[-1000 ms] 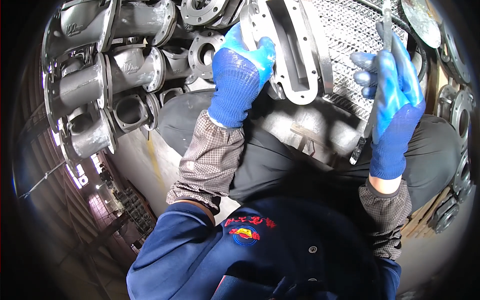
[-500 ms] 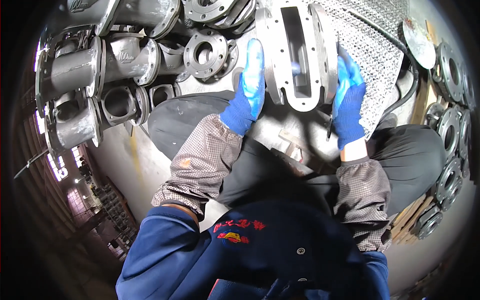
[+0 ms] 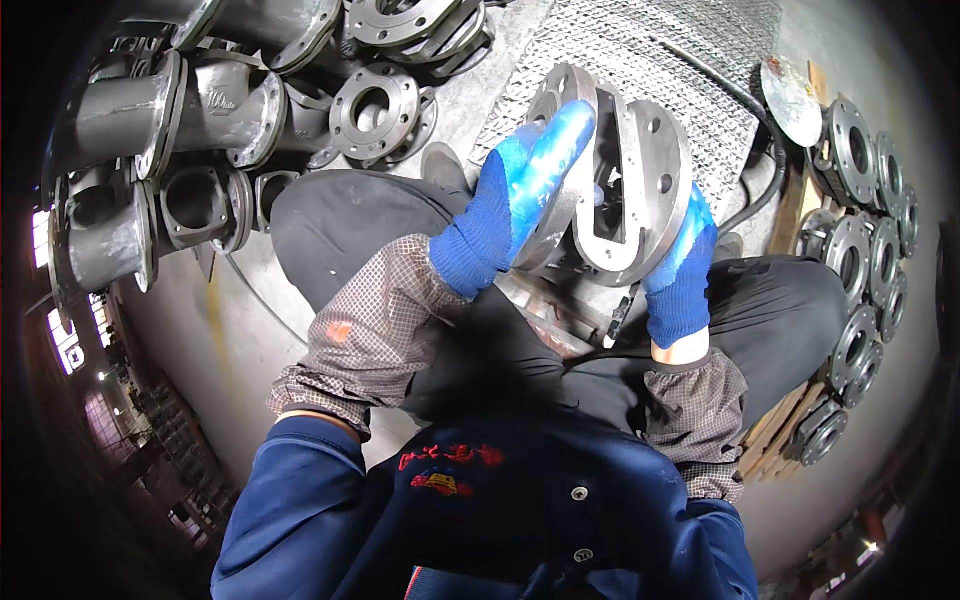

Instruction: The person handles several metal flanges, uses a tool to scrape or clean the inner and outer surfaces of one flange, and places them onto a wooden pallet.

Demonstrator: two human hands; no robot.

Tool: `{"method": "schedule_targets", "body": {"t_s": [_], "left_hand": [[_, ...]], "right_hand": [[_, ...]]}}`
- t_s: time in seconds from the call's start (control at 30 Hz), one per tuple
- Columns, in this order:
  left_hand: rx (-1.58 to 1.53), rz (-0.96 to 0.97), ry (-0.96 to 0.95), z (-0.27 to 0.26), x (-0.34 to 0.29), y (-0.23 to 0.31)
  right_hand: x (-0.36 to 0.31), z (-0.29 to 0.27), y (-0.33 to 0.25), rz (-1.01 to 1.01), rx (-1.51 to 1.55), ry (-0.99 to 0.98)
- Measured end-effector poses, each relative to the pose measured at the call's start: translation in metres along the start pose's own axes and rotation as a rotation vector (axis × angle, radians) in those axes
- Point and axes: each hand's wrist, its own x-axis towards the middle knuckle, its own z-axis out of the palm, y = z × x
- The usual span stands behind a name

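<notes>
A grey cast-metal valve body [image 3: 660,212] is held between my hands above my lap. It has two round flanges with bolt holes and a long slotted opening, rounded at its near end, in the face between them. My left hand [image 3: 535,190], in a blue coated glove, lies over the left flange with its fingers pressed together. Around the lower edge of the right flange curls my right hand [image 3: 685,265], gloved alike, its fingers largely hidden behind the metal. The body is tilted. Just below it shows a dark stick-like thing [image 3: 620,318] with a pale tip.
Several grey flanged pipe bodies [image 3: 115,130] are stacked at the left, with loose flanges [image 3: 375,112] beside them. A patterned metal sheet [image 3: 700,100] lies beyond my hands, crossed by a black cable [image 3: 745,97]. More flanges [image 3: 850,262] and wooden strips [image 3: 795,432] line the right.
The valve body has come nearer to me and turned from facing straight up to a tilt. My left hand has moved from beside the flange onto it; my right hand has gone lower.
</notes>
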Motion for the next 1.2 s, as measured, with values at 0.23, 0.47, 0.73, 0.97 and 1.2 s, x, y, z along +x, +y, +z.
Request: {"method": "schedule_targets", "body": {"t_s": [0.23,0.47,0.73,0.97,1.2], "left_hand": [[0.264,0.141,-0.069,-0.003,0.006,-0.012],[-0.013,-0.01,0.07,0.004,0.009,-0.008],[0.078,-0.083,0.067,0.003,0.005,-0.002],[-0.116,-0.127,0.064,0.009,0.001,0.004],[0.049,-0.117,0.014,0.01,-0.001,0.009]], "right_hand": [[-0.004,-0.004,0.005,-0.265,-0.372,0.084],[0.009,-0.013,-0.008,0.084,-0.261,0.236],[-0.025,-0.049,-0.064,-0.356,-0.679,-0.099],[-0.037,-0.062,-0.044,-0.422,-0.749,-0.058],[-0.039,-0.058,-0.046,-0.529,-1.073,-0.074]]}}
